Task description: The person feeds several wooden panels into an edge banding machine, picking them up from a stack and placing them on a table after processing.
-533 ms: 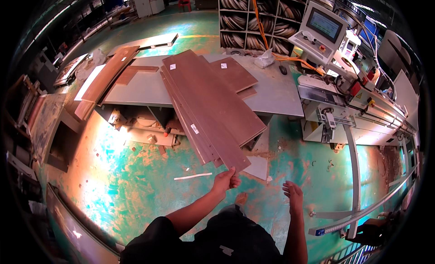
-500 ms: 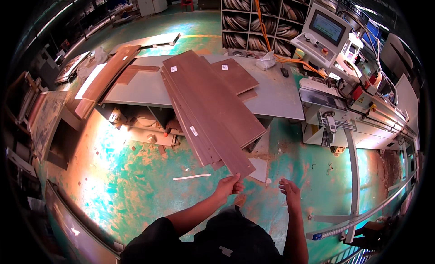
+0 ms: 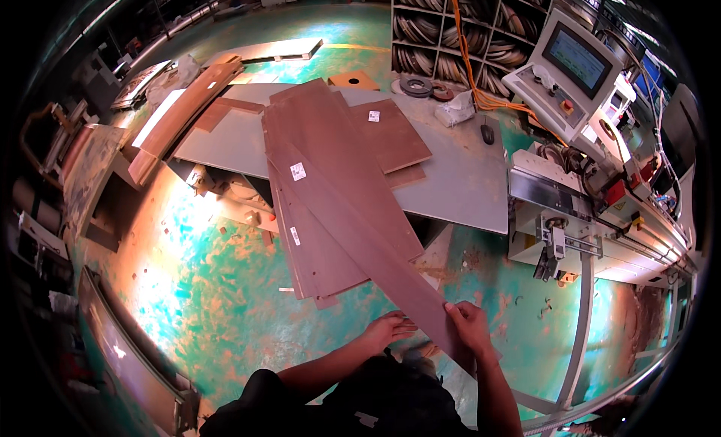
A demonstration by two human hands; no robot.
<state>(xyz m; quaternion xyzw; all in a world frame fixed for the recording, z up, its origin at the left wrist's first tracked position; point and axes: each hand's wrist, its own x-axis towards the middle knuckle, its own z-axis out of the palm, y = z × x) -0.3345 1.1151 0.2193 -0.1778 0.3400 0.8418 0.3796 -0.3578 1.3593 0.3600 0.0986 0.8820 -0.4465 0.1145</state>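
A long, narrow brown board (image 3: 390, 268) slants toward me over the front of a stack of brown panels. My right hand (image 3: 470, 330) grips its near end at the right edge, thumb on top. My left hand (image 3: 384, 332) is close beside the board's left edge, fingers stretched out and holding nothing; whether the fingertips touch the edge I cannot tell. Under the board lies a wide brown panel (image 3: 323, 125), with further panels (image 3: 308, 264) fanned out to its left, some bearing white labels. The stack rests on a grey table (image 3: 466, 182) and overhangs its front edge.
Shorter brown panels (image 3: 387, 137) lie right of the stack; long boards (image 3: 184, 122) lie at the table's left end. A computer mouse (image 3: 487, 132) and a white plastic bag (image 3: 455, 110) sit at the back right. A machine with a screen (image 3: 577, 59) stands to the right.
The narrow board has slid off the stack toward me and to the right. My left hand has let go of its end, and my right hand has taken hold of it.
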